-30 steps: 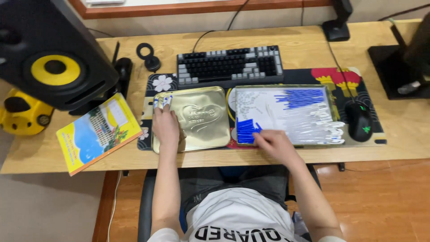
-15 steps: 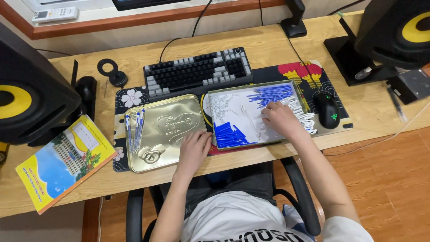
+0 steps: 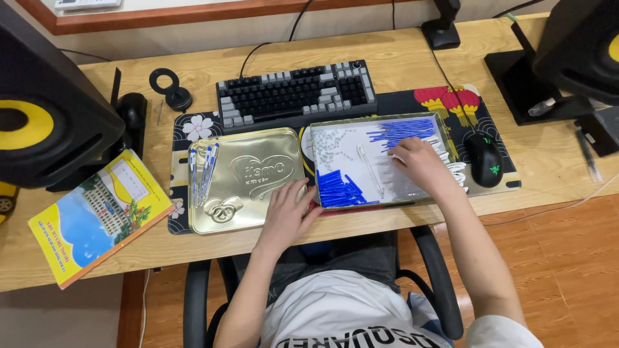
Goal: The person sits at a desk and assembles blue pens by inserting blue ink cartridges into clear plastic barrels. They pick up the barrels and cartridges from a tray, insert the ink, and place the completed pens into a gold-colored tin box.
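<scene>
My left hand (image 3: 288, 211) rests flat on the near right corner of a gold tin lid (image 3: 248, 177), fingers spread, holding nothing. Several assembled pens (image 3: 202, 171) lie along the lid's left side. My right hand (image 3: 420, 164) reaches into an open tin tray (image 3: 313, 169) and touches a heap of white pen parts on its right side; whether the fingers grip one is hidden. The tray also holds blue pen caps (image 3: 338, 189) at the near left, blue refill tubes (image 3: 401, 131) at the far right and small springs (image 3: 333, 143) at the far left.
A keyboard (image 3: 295, 94) lies behind the tins on a dark desk mat (image 3: 198, 125). A black mouse (image 3: 484, 158) sits right of the tray. Black speakers stand at far left (image 3: 45, 109) and far right (image 3: 577, 48). A yellow booklet (image 3: 100, 214) lies at left.
The view has shifted, so everything sits more to the right and nearer. My right hand moved from the tray's near left corner to its right side. My left hand slid to the lid's near right corner.
</scene>
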